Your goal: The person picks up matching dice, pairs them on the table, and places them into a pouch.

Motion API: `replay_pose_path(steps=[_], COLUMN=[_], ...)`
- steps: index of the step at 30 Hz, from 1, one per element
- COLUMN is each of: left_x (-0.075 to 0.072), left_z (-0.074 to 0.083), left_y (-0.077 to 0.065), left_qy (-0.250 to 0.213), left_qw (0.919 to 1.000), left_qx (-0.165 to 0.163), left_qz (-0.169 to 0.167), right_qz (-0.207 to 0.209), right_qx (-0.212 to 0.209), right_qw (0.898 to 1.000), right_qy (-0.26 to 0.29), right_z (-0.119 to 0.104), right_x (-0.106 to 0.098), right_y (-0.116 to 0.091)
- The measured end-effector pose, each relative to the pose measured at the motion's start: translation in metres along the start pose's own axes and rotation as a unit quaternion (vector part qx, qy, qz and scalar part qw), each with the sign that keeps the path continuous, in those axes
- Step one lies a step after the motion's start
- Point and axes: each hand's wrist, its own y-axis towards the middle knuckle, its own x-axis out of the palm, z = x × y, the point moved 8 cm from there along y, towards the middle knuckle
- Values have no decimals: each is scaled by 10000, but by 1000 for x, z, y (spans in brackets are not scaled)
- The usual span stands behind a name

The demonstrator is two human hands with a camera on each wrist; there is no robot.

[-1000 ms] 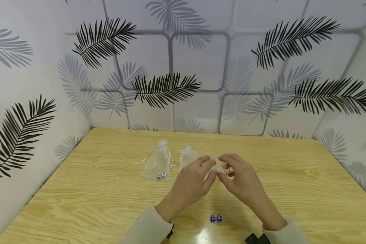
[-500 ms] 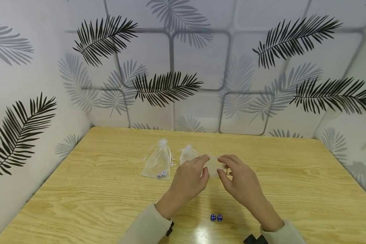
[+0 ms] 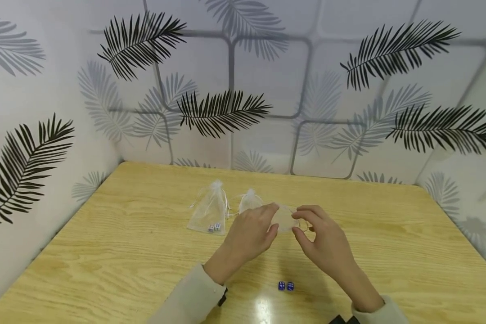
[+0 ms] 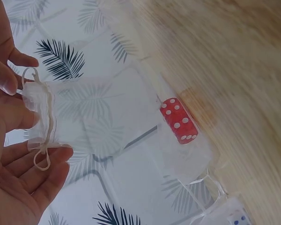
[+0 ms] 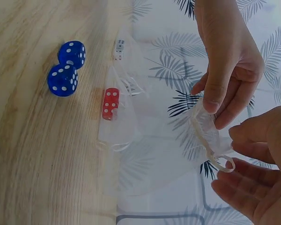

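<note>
My hands hold a sheer white drawstring pouch (image 3: 284,218) raised above the table. The left hand (image 3: 249,231) pinches one side of its mouth, thumb on the near face and fingers behind, as the left wrist view shows. At the opposite corner, beside a cord loop (image 5: 223,164), the thumb and fingers of the right hand (image 3: 324,238) pinch the edge. The pouch body hangs away from the palms, and no dice show in it. Two blue dice (image 5: 65,68) with white dots lie side by side on the table, nearer the person.
Behind the left hand lies a second sheer pouch (image 3: 249,202) with red dice (image 4: 179,121) in it. Left of that, another pouch (image 3: 208,211) contains two white dice (image 3: 214,227). A leaf-patterned wall (image 3: 263,148) borders the wooden table (image 3: 125,252).
My hands have drawn slightly apart, so the pouch shows more between them. The thumbs, close together a second ago, are separated now. The head view has tilted a little.
</note>
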Motion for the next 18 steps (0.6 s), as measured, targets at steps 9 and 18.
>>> replay_pose_path(steps=[9, 18], left_x=[-1, 0], left_z=[3, 4], left_y=[0, 0], left_qy=[442, 585], left_qw=[9988, 9982], left_qx=[180, 102], left_qz=[99, 23], right_qz=[-327, -787], right_qx=[222, 454], right_qw=[9945, 9896], right_qy=[965, 1118], right_z=[3, 11], right_x=[-3, 8], right_y=[-17, -36])
